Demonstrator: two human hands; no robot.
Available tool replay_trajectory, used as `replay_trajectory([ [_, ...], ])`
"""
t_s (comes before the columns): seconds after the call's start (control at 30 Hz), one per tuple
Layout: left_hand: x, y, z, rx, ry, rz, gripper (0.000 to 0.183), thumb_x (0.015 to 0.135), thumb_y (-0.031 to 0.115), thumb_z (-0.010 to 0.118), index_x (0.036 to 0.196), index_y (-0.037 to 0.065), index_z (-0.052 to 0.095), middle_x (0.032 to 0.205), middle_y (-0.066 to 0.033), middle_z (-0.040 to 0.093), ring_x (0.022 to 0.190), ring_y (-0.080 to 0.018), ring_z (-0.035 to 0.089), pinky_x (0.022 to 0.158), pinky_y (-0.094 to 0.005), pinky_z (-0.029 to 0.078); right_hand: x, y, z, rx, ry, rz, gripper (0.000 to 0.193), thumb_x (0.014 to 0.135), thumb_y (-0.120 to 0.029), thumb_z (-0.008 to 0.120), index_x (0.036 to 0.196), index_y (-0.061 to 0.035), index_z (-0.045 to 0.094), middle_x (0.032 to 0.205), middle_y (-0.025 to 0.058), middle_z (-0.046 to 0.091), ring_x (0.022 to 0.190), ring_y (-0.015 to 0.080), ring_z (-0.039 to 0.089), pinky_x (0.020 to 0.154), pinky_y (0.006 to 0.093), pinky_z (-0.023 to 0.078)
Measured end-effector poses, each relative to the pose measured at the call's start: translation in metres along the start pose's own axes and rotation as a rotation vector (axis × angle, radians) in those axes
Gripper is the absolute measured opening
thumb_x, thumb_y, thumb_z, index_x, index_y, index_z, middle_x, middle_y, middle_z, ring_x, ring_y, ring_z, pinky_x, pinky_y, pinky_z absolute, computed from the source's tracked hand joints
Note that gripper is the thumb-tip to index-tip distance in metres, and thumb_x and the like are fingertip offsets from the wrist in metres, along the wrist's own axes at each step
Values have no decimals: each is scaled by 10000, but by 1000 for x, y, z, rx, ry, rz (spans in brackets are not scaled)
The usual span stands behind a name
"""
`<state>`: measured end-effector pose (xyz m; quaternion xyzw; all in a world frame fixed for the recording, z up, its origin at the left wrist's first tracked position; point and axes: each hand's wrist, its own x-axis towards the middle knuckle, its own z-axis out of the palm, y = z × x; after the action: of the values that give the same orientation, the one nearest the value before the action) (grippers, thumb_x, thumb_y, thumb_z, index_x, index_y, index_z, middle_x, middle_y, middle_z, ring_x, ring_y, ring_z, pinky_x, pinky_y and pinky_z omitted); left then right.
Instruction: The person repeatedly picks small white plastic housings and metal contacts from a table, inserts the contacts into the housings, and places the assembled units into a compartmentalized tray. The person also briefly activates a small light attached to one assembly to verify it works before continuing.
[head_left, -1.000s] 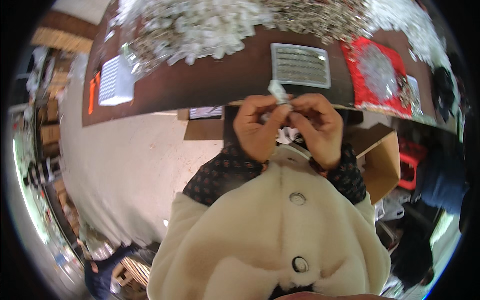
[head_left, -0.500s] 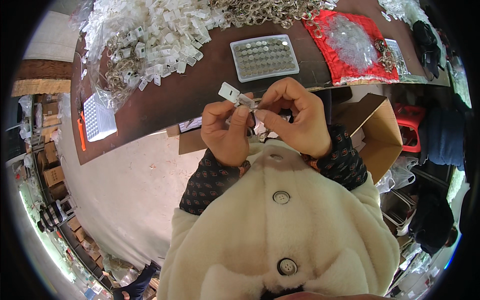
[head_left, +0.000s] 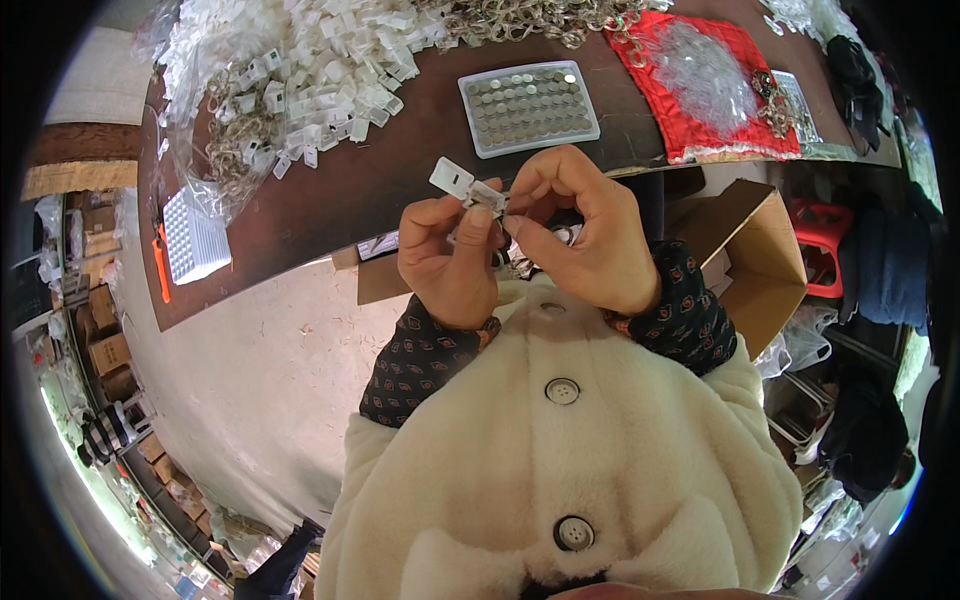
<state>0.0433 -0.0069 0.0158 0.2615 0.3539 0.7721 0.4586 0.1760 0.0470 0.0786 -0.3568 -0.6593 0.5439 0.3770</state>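
Between finger and thumb, my left hand [head_left: 449,262] holds a small white plastic case [head_left: 453,178] with a flat flap standing open at its upper left; the flap has a dark slot. My right hand [head_left: 588,228] is closed in a pinch against the case's right end; what lies between its fingertips is too small to make out. Shiny metal links [head_left: 520,262] show below and between the hands, partly hidden by the fingers. Just beyond the hands, a clear shallow tray [head_left: 482,149] on the brown table holds rows of round silver discs.
A heap of white plastic pieces [head_left: 340,70] and a pile of metal rings [head_left: 530,20] cover the table's far side. Clear plastic bits [head_left: 700,80] lie on a red cloth [head_left: 690,150] at right. Orange-handled tool [head_left: 162,265] and white stacked trays [head_left: 195,240] sit left. Below stands a cardboard box [head_left: 770,250].
The white case has shifted slightly up and left and its flap is tilted a little more. My right hand has moved slightly up and left, still pinching at the case's end.
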Motion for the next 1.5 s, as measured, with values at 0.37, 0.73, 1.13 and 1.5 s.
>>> replay_trajectory([
  [0.37,2,3,-2,99,-45,55,157,941,38,660,1038,61,539,1044,-172,714,723,-102,611,599,-210,478,5,0,-1,-1,13,-19,240,865,58,674,1034,-17,521,902,27,619,808,72,594,733,238,490],
  [0.73,9,-4,-12,-96,10,-253,134,1002,164,598,1109,100,549,1093,-130,702,753,-78,630,428,-158,330,-2,37,8,217,-27,155,256,892,37,699,1016,-41,489,948,44,642,855,59,593,751,218,490],
  [1.13,27,-3,-43,-171,37,-384,177,981,134,631,1137,71,575,1117,-158,693,816,-127,672,412,-168,369,65,72,-5,-728,104,-472,212,786,-5,723,983,-80,707,943,77,671,856,295,621,744,388,519],
  [1.5,27,-4,-36,-174,101,-376,196,992,134,615,1167,47,598,1070,-136,690,722,-91,616,431,-162,373,62,52,6,-601,87,-429,160,791,-16,705,937,-72,674,891,88,642,830,300,626,716,383,523],
])
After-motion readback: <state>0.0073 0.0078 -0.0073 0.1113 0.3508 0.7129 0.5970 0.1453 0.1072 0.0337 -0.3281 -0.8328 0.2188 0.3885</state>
